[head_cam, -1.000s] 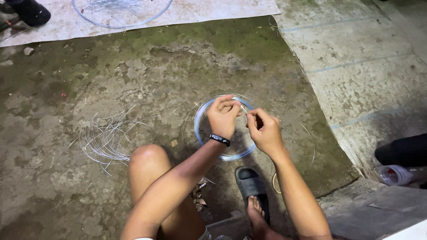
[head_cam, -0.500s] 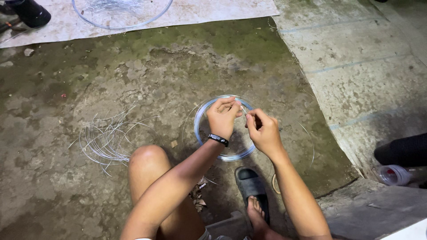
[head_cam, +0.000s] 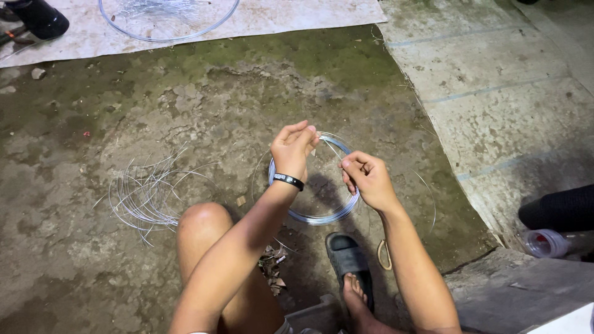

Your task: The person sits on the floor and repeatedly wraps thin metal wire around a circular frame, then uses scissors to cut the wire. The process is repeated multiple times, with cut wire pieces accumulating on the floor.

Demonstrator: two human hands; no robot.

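Observation:
A coil of thin silver wire [head_cam: 322,215] is held up over the dirt ground in front of my knee. My left hand [head_cam: 292,150], with a black band on the wrist, grips the top left of the coil. My right hand [head_cam: 366,178] pinches a strand of the wire at the coil's upper right. A loose end of wire runs between the two hands.
A bundle of cut curved wire pieces [head_cam: 145,195] lies on the ground at the left. A large wire ring [head_cam: 167,18] rests on a pale sheet at the top. A black sandal [head_cam: 349,260] is on my foot. A clear plastic bottle [head_cam: 544,242] lies at the right by a concrete slab.
Both hands have shifted slightly on the coil, the left fingers rising at the top; the coil stays in place.

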